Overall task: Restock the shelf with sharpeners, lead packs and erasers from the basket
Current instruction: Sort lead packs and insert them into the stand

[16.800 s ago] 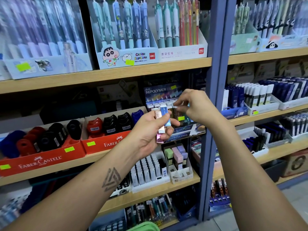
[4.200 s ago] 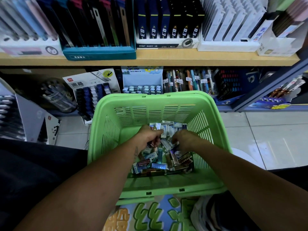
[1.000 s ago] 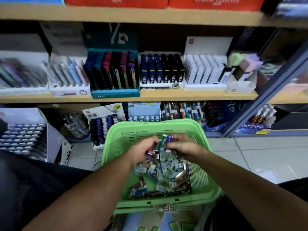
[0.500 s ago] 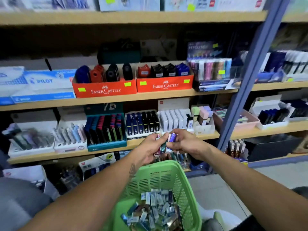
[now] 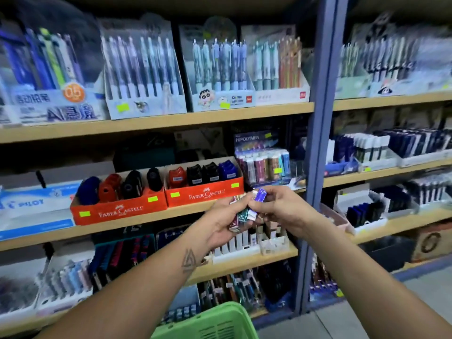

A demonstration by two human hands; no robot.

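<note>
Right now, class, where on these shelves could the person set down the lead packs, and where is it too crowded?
Bare board shows before the right Faber-Castell tray, left of the left hand. The Hi-Polymer display looks filled across its front, the sharpener trays too. The shelf edge under the white boxes is a thin strip. Both hands hold small packs; the right hand pinches one.

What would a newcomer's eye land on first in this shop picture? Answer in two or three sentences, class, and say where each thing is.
First, the two hands meeting mid-frame: the left hand grips a fan of small lead packs, and the right hand pinches a purple one. Behind them on the middle shelf, bright red Faber-Castell boxes hold sharpeners. A green basket peeks in at the bottom edge.
</note>
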